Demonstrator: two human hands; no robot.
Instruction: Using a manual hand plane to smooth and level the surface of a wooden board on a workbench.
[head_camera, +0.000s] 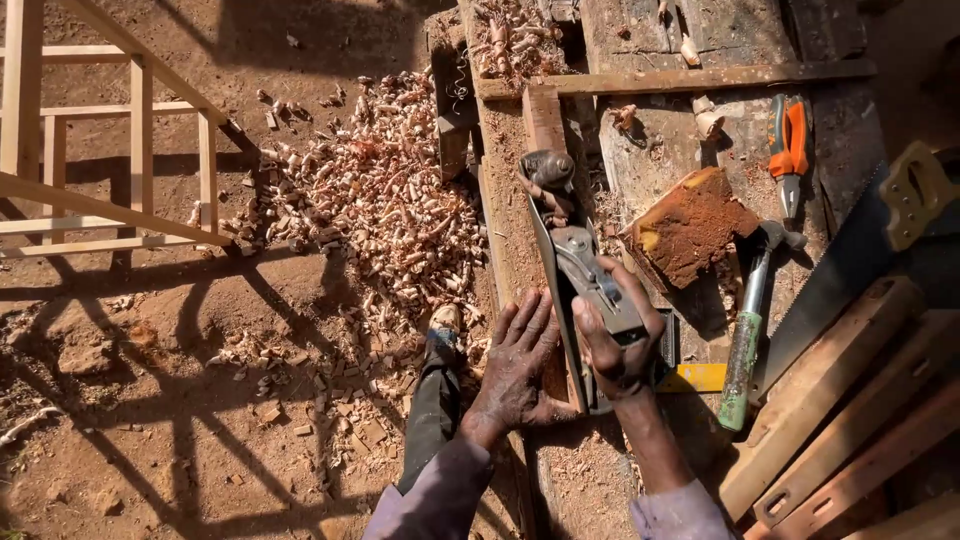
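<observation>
On the workbench (640, 150), a metal hand plane (575, 255) lies tipped on its side along a narrow reddish board (545, 120), nose pointing away from the person. Right hand (620, 335): fingers curled tight around the plane's rear end. Left hand (518, 360): fingers spread flat, palm down on the bench, touching the plane's near side. Just right of the plane, a rough block of wood (690, 225). Beyond it a hammer (750, 320) with a green grip, pliers (790, 150) with orange handles, and a handsaw (860, 250) lying across stacked boards. Left of the bench, a heap of curled wood shavings (370, 200) on bare dirt; a pale wooden frame (110, 150) stands well apart.
</observation>
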